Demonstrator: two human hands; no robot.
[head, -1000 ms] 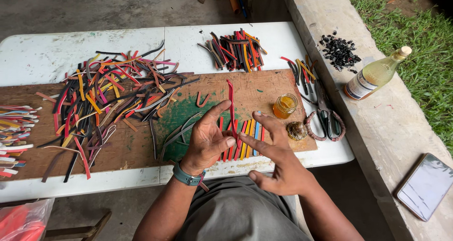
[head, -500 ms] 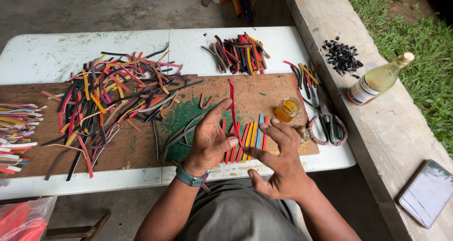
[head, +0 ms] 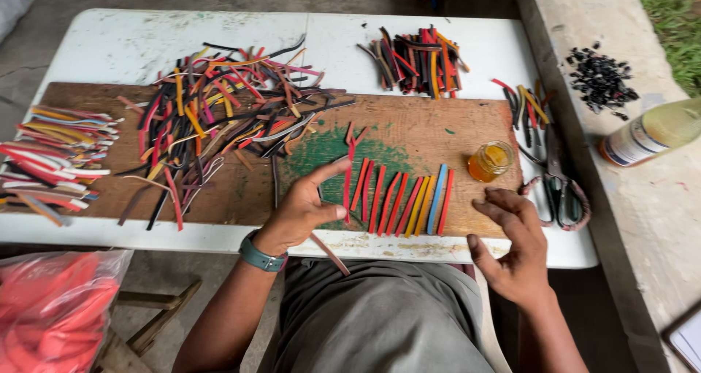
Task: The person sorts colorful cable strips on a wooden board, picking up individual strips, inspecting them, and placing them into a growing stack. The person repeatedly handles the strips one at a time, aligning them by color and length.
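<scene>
My left hand [head: 303, 211] rests on the brown wooden board [head: 438, 128], fingers spread, its thumb and forefinger touching the left end of a row of coloured strips [head: 401, 201] laid side by side: red, orange, yellow and blue. A loose brown strip [head: 330, 255] pokes out under that hand over the board's front edge. My right hand [head: 515, 245] hovers open at the board's right front corner, holding nothing, just right of the row. A small jar of amber liquid [head: 490, 161] stands on the board above my right hand.
A big tangle of coloured strips [head: 219, 117] covers the board's left half. Sorted strips [head: 55, 161] lie at far left, another bundle [head: 416, 59] at the back. Scissors [head: 558, 187], a bottle [head: 653, 132] and black bits [head: 600, 77] sit on the right. A red bag [head: 55, 307] hangs lower left.
My right hand has drawn back from the row of strips to the board's right front corner. The left hand stays on the row's left end.
</scene>
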